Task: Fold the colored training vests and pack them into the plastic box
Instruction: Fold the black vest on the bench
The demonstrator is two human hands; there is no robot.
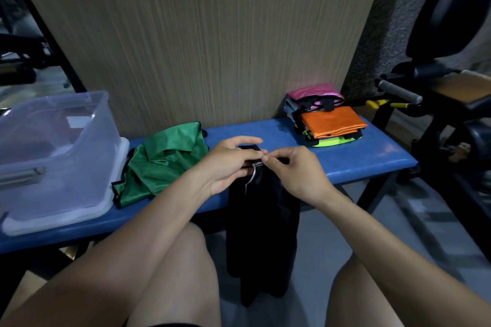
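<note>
Both hands are pinching the top hem of a black fabric training vest (261,210): the left hand (229,164) is curling round it from nine o'clock and the right hand (295,172) is nipping it beside the white label, apparently squaring the collar for folding. The vest is hanging below the grip toward six o'clock, draping over the blue padded bench (358,159). The clear plastic storage box (87,125) is sitting at nine o'clock, a crumpled green vest (164,164) beside it, and a folded stack of coloured vests (329,121) at two o'clock.
</note>
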